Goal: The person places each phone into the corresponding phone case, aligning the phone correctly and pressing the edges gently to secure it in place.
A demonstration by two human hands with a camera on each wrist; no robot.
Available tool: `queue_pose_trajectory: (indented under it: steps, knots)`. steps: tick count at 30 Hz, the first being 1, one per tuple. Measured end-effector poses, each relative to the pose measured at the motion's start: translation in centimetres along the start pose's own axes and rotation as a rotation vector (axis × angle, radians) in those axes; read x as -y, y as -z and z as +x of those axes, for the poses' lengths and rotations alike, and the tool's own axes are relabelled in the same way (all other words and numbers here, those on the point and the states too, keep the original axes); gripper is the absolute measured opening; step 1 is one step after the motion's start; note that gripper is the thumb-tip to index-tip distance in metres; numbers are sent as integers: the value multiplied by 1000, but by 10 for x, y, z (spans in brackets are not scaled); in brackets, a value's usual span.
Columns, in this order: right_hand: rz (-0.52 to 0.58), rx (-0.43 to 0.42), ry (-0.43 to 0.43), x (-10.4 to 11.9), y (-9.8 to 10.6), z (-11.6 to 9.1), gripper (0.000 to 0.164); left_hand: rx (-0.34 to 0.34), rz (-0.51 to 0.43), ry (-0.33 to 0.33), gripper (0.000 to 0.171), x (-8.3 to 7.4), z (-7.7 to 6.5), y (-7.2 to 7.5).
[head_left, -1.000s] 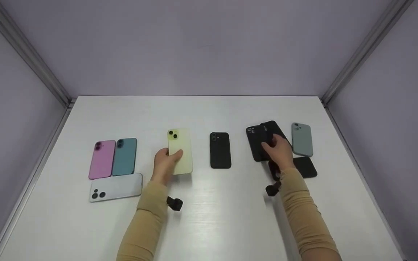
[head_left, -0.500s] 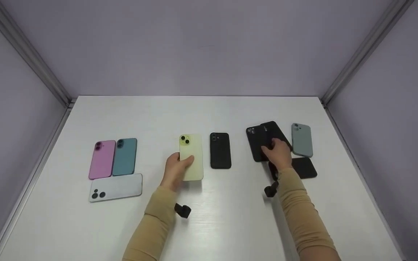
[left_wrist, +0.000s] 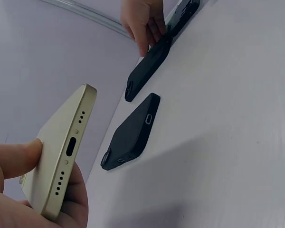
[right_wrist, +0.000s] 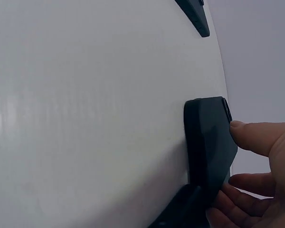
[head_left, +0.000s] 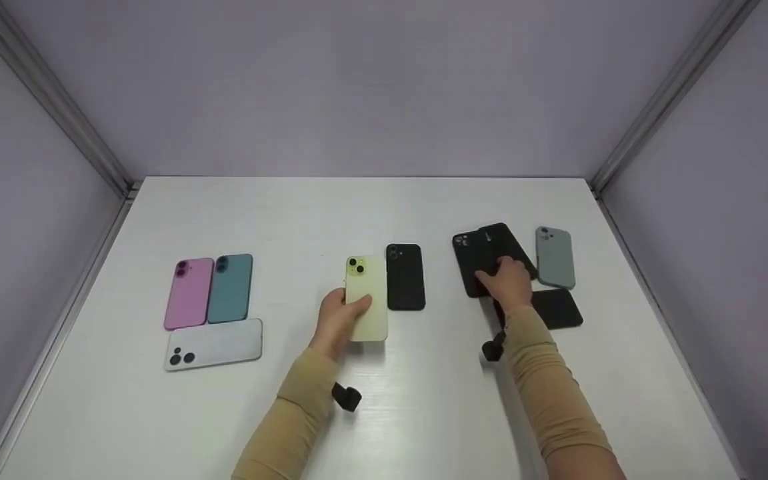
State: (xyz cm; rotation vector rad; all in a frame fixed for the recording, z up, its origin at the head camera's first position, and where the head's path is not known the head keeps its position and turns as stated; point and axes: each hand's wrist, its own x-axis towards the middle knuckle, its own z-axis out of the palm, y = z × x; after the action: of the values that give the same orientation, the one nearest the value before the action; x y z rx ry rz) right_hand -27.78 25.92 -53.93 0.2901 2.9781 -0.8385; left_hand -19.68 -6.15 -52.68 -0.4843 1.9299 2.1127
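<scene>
My left hand (head_left: 337, 320) grips a pale yellow phone (head_left: 367, 293), thumb on its back and fingers round the edge. In the left wrist view the phone's charging port end (left_wrist: 71, 147) faces the camera. A black phone (head_left: 406, 277) lies on the table just right of the yellow one. Over at the right, my right hand (head_left: 509, 287) touches a pair of overlapping black phones, the front one (head_left: 467, 260) and the rear one (head_left: 506, 239). Its thumb and fingers are spread apart at their edges in the right wrist view (right_wrist: 211, 137). Part of both phones is hidden by the hand.
To the left lie a pink phone (head_left: 189, 293), a teal phone (head_left: 229, 290) and a white phone (head_left: 214, 345). A grey-green phone (head_left: 555, 258) and another black phone (head_left: 559, 309) flank the right hand. Walls enclose the white table (head_left: 411, 413) at the back and sides.
My left hand has carried the yellow phone rightward and nearer me, up beside the middle black phone. My right hand has shifted slightly left and nearer; the phones under it have stayed put.
</scene>
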Motion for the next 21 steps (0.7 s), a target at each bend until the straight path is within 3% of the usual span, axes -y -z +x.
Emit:
queue_pose_trajectory:
  steps: [11,21]
  knots:
    - [-180,-8,-6,7,-7,4,59,13,20,9,38,6,0,-14]
    - [-123,-13,-28,7,-9,4,52,31,21,11,40,11,-2,-19]
